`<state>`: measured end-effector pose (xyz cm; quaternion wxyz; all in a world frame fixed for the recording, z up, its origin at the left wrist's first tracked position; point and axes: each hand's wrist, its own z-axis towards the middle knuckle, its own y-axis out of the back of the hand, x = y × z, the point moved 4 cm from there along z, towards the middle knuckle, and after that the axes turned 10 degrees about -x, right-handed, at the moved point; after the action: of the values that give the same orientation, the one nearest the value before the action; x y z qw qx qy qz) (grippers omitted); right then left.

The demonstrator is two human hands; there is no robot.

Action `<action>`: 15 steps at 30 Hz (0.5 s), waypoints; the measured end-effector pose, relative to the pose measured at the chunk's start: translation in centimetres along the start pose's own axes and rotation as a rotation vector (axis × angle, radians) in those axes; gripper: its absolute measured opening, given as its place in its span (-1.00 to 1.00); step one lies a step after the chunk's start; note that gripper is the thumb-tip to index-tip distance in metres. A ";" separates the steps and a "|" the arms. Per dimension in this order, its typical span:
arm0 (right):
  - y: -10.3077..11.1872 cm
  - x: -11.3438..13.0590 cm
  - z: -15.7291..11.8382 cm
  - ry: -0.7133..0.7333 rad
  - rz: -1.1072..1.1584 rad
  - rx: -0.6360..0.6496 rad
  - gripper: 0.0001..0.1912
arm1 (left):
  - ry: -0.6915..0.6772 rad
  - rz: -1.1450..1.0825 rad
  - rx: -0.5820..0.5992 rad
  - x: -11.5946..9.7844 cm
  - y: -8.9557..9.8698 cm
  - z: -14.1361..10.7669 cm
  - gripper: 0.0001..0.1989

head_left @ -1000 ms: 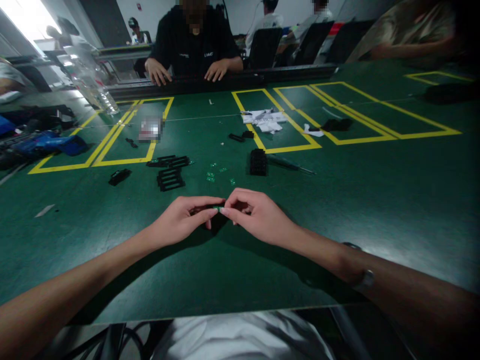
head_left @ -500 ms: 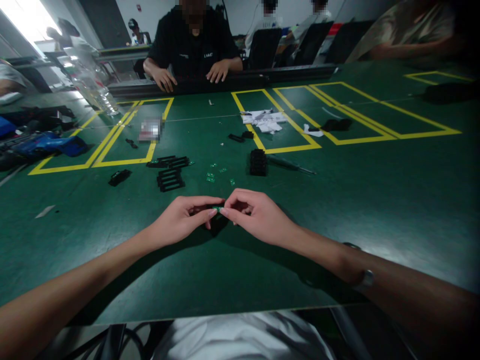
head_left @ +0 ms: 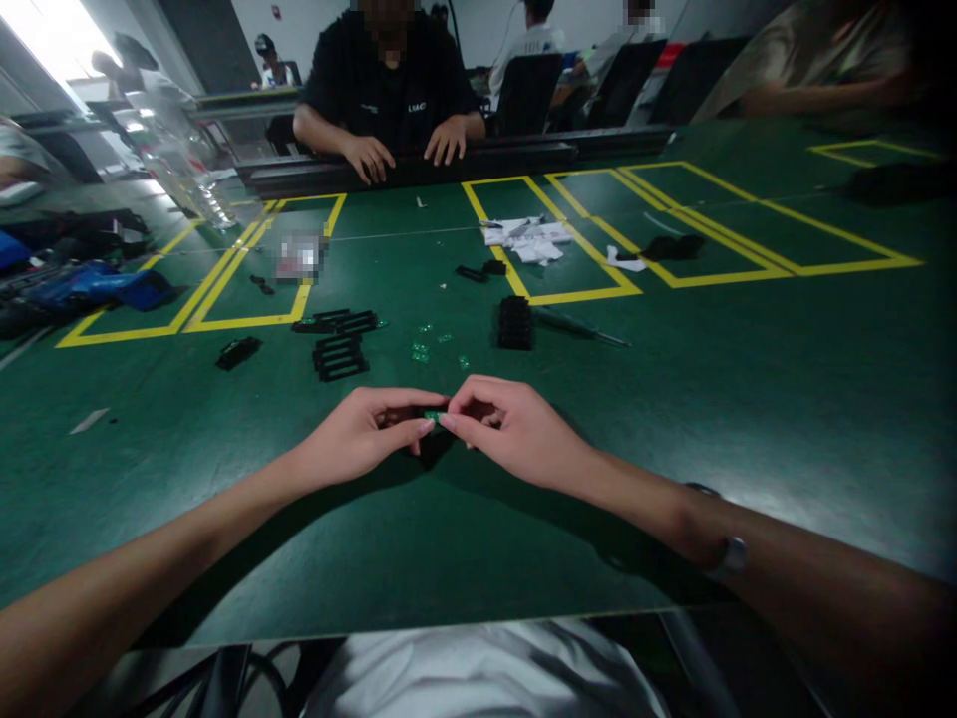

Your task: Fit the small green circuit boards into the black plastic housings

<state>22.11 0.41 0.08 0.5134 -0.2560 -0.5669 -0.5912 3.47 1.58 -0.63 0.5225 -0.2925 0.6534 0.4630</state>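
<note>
A small green board (head_left: 434, 415) is in hand, between the fingertips of both hands above the near part of the worktop (head_left: 710, 429); the left hand (head_left: 359, 434) has its grip closed on one side of it, thumb below and index finger stretched over; the right hand (head_left: 523, 429) pinches the other side, thumb and fingertip together on it. The handling of this piece looks to be midway, neither set down nor fitted into anything; beyond the hands a few loose green boards (head_left: 420, 353) lie apart from any holder, seemingly not dealt with; a slotted black frame (head_left: 340, 357) shows bare slots, while the black part (head_left: 238, 352) at the left has green in it, perhaps a board already seated.

The fingers cover most of the held board, so its face and outline are hidden; the dark patch beneath may be shadow or a black piece, I cannot tell; the contents of the black block (head_left: 515, 323) are too dark to read; a pixelated item (head_left: 299, 256) is masked.
</note>
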 end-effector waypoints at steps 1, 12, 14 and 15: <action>0.0 0.0 0.0 0.001 -0.001 -0.001 -0.84 | 0.002 -0.004 0.004 -0.1 0.0 0.0 -0.61; 0.0 -0.2 0.0 -0.002 -0.008 0.001 -0.85 | 0.018 -0.030 0.016 -0.2 0.0 0.2 -0.62; 0.0 -0.3 0.0 -0.007 0.000 -0.002 -0.85 | 0.017 -0.033 0.016 -0.2 0.0 0.3 -0.62; 0.0 -0.3 0.0 -0.010 0.003 -0.001 -0.85 | 0.017 -0.035 0.016 -0.2 0.0 0.3 -0.63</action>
<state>22.18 0.54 -0.17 0.5113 -0.2600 -0.5687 -0.5896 3.62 1.82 -0.43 0.5275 -0.3037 0.6563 0.4458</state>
